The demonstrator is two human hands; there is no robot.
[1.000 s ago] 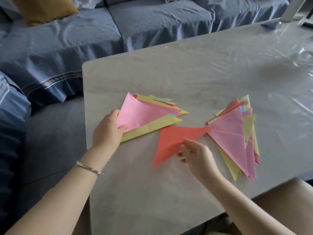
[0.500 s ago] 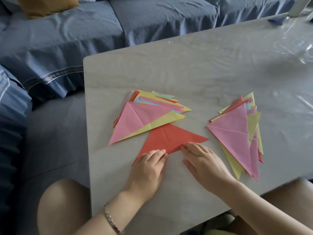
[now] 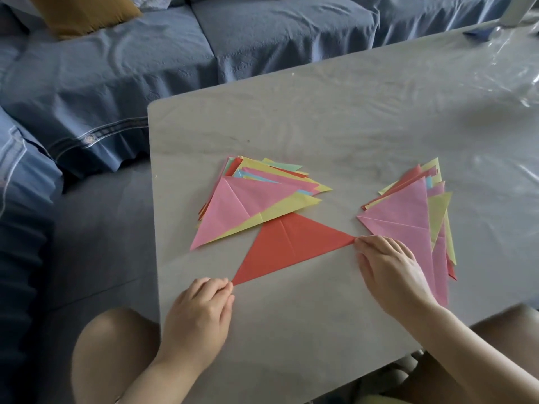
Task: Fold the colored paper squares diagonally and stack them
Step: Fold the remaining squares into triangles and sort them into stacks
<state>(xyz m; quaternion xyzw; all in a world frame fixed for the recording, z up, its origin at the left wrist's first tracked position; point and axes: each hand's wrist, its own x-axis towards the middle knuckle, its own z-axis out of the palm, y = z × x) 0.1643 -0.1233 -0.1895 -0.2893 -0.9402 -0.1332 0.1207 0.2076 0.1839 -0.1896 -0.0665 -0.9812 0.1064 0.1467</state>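
A red paper triangle [image 3: 287, 247] lies folded on the grey table [image 3: 320, 126], its long edge towards me. My left hand [image 3: 201, 310] rests on the table with bent fingers, and its fingertips press the triangle's lower left corner. My right hand [image 3: 390, 266] lies flatter, with its fingertips on the triangle's right corner. Behind the red one sits a left stack of folded triangles [image 3: 250, 199], pink on top over yellow. A right stack of folded triangles [image 3: 414, 214], also topped with pink, lies partly under my right hand.
A blue sofa [image 3: 262, 39] with a mustard cushion [image 3: 84, 13] runs along the far side of the table. Clear plastic film [image 3: 495, 71] covers the table's right part. My knees show below the near table edge.
Both hands slid apart along the red triangle's long edge, from its middle out to its two corners. Before that, my left hand left the left stack and came to the red triangle.
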